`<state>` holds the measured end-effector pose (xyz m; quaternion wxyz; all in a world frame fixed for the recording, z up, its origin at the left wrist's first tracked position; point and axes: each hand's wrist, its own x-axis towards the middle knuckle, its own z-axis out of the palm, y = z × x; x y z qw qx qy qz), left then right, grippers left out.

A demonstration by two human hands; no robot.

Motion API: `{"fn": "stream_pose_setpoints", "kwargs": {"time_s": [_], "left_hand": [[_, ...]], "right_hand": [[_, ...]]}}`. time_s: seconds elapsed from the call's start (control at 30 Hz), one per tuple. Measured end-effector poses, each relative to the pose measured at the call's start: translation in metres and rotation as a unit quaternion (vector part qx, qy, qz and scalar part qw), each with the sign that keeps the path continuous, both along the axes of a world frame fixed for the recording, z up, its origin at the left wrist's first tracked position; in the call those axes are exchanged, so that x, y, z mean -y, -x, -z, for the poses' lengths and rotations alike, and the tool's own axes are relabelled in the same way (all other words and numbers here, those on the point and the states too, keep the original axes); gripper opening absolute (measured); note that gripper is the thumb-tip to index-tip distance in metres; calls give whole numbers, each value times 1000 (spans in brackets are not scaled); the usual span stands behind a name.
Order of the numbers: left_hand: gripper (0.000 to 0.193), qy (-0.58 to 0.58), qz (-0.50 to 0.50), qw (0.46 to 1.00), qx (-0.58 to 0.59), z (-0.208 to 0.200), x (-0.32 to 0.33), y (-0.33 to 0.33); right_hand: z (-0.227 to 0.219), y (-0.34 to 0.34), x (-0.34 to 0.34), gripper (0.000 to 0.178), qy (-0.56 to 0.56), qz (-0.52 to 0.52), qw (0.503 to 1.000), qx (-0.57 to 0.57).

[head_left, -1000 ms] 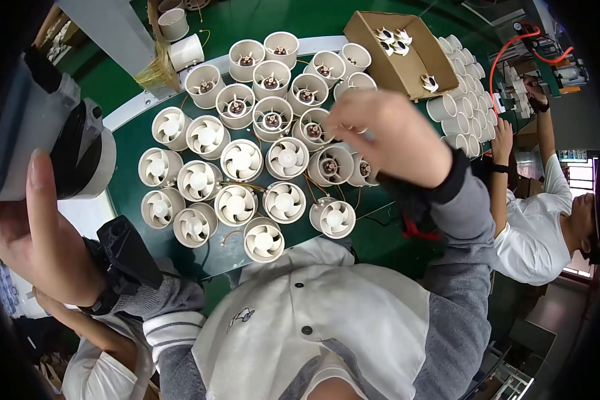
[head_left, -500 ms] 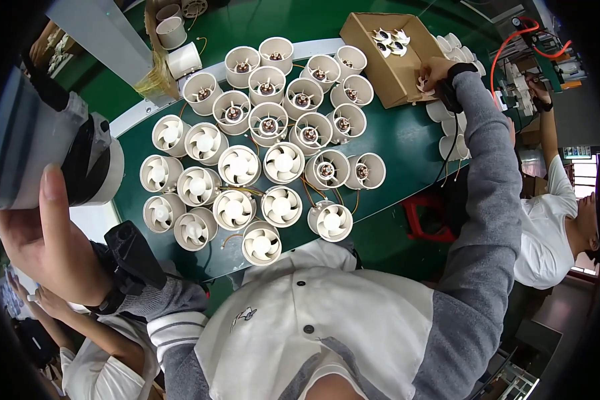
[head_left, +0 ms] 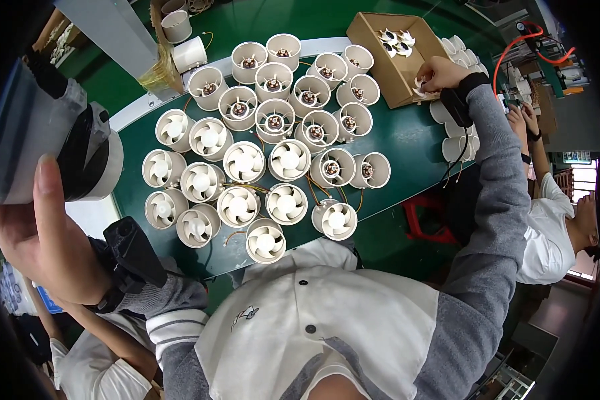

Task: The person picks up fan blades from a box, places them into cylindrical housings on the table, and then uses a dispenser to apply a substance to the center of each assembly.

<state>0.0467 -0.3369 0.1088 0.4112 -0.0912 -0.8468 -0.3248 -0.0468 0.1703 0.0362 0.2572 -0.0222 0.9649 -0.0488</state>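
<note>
My right hand (head_left: 443, 73) is at the near right corner of an open cardboard box (head_left: 392, 79), its fingers pinched on a small white fan impeller (head_left: 419, 85). More white impellers (head_left: 397, 42) lie inside the box. At the far left, my left hand (head_left: 50, 247) is raised close to the camera, thumb upright against a large pale cylindrical thing with a black band (head_left: 103, 160). The other fingers are hidden behind it. Between my hands, cream fan housings stand on the green table: nearer ones have white impellers (head_left: 238, 206) fitted, farther ones show bare motors (head_left: 275, 122).
A grey post (head_left: 113, 40) rises at the table's far left, beside more housings (head_left: 189, 55). Stacked housings (head_left: 455, 148) stand right of the box, near a red air hose (head_left: 507, 53). A red stool (head_left: 427, 220) is below the table edge. Co-workers sit at both sides.
The whole view has shifted slightly, so the housings and box appear a little farther right. My right hand stays at the box corner with the impeller; my left hand keeps its pose.
</note>
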Motion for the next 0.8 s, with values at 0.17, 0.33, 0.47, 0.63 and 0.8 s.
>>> {"fn": "stream_pose_setpoints", "kwargs": {"time_s": [0.17, 0.33, 0.47, 0.63, 0.8], "left_hand": [[16, 71, -27, 997, 7, 4, 18, -6], [17, 143, -68, 987, 24, 16, 60, -14], [18, 200, -77, 976, 26, 15, 57, -8], [19, 276, -104, 955, 27, 12, 48, -11], [24, 239, -69, 968, 20, 10, 45, -8]], "right_hand": [[-23, -29, 6, 34, 53, -66, 983, -163], [-24, -121, 80, 24, 307, 51, 909, -276], [29, -162, 100, 21, 216, 52, 929, -295], [46, -173, 103, 30, 76, -9, 917, -391], [49, -180, 113, 37, -50, -36, 928, -368]]}}
